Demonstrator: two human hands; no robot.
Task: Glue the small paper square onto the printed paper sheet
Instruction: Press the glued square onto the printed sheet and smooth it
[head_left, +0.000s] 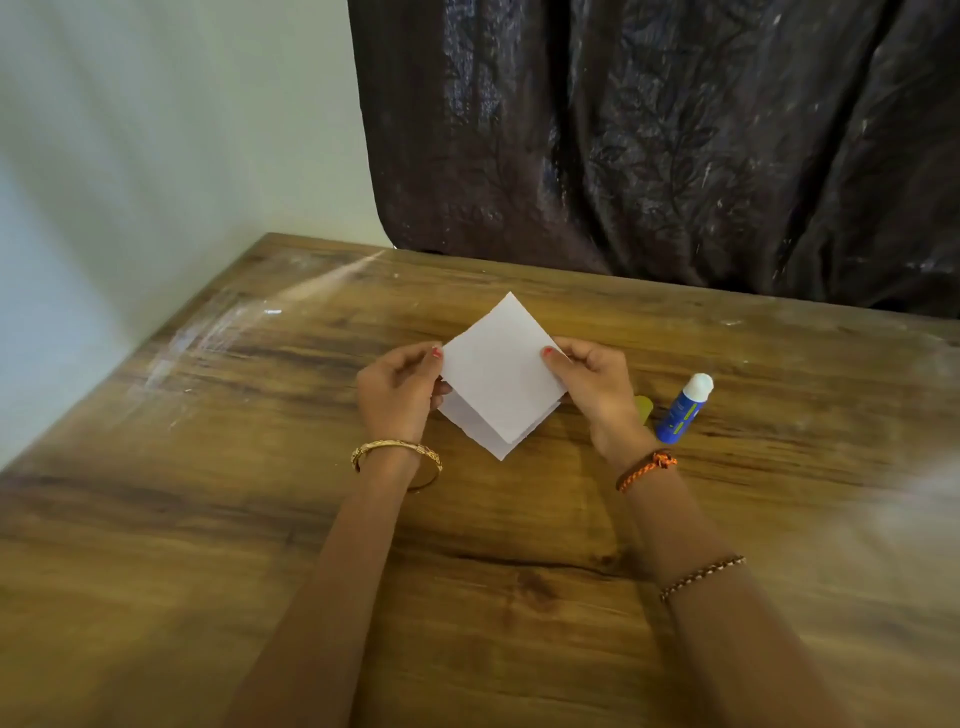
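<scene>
Hands pinch 1 white paper (498, 374) above the table (260, 519): left hand (397, 392) and right hand (597, 387) at opposite corners; glue stick (683, 409) lies beside.

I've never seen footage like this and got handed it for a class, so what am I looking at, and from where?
It is one wide-angle picture from a camera worn on a person's head, looking forward and down at their own arms. No machine here. The left hand and right hand pinch opposite corners of white paper, held like a diamond just above a wooden table; a second layer shows under it. On the table beside the right hand lies a blue glue stick, with something small and yellow mostly hidden next to it. A dark curtain hangs behind.
</scene>
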